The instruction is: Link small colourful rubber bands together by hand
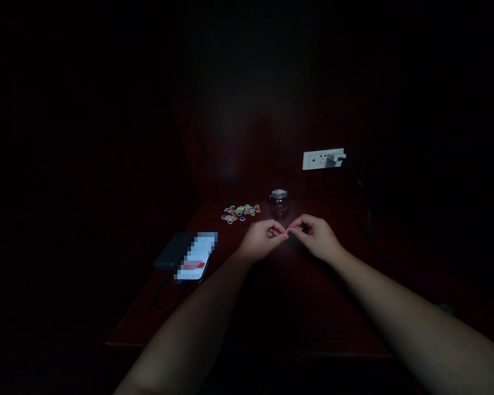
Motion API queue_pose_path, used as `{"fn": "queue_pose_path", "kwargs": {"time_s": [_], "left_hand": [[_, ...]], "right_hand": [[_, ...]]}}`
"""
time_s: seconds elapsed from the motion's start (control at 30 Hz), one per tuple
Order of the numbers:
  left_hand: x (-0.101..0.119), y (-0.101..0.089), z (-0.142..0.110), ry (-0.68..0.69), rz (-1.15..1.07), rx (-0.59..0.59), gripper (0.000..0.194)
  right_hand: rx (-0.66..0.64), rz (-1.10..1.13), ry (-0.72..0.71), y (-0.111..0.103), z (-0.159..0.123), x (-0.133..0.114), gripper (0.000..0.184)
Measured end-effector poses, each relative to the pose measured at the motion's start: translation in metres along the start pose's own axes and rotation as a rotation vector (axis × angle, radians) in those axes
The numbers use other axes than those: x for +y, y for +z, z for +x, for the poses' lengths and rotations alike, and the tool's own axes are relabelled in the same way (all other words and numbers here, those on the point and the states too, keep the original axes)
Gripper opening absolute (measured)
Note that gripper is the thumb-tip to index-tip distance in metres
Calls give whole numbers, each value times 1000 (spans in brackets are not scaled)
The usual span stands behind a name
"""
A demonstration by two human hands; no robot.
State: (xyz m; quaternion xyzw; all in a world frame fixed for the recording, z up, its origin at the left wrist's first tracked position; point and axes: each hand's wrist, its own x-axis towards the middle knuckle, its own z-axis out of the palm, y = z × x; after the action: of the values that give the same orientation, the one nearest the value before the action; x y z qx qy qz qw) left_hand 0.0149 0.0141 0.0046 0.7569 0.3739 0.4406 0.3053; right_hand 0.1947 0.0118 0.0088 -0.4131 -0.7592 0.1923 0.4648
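In a dark room my left hand [261,240] and my right hand [315,235] meet over a dark red wooden table [280,307]. Both are pinched, fingertips touching each other, around something tiny that I cannot make out. Just beyond them lies a scatter of several small coloured rubber bands [241,213]. A small clear glass jar [279,202] stands upright to the right of the bands, behind my fingertips.
A phone with a lit screen [195,257] lies on a dark power bank [173,252] at the left, with a cable looping toward the table's front. A white wall socket [323,159] holds a plug; its dark cable runs down the right side.
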Motion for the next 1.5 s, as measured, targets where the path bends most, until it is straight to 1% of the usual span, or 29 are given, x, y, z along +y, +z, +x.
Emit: {"fn": "queue_pose_path", "kwargs": {"time_s": [0.1,0.23,0.5,0.6,0.73,0.93,1.1,1.27,1.4,1.5], "left_hand": [[1,0,0,-28,-30,-4,18],[3,1,0,-48,-44,-17,17],[8,1,-1,-56,-49,-60,15],[4,1,-1,-63,-50,-40,15],[-2,2,-1,-26,-2,0,14],[-4,3,-1,-35,42,65,16],[-3,2,-1,-53,12,52,21],[-2,1,-1,-48,5,35,20],[-3,0,-1,-29,42,14,22],[-3,-2,0,-19,74,25,23]], "right_hand": [[11,-5,13,1,-1,0,17],[22,40,74,2,0,1,18],[33,61,134,5,2,7,17],[16,43,98,4,1,5,17],[-18,19,5,2,1,1,16],[-57,22,-58,1,0,-2,11],[-78,26,-69,1,0,-3,9],[-84,14,-63,1,-1,-5,11],[-77,-8,-89,-1,-1,-7,13],[-44,-46,-117,-6,1,-4,15]]}}
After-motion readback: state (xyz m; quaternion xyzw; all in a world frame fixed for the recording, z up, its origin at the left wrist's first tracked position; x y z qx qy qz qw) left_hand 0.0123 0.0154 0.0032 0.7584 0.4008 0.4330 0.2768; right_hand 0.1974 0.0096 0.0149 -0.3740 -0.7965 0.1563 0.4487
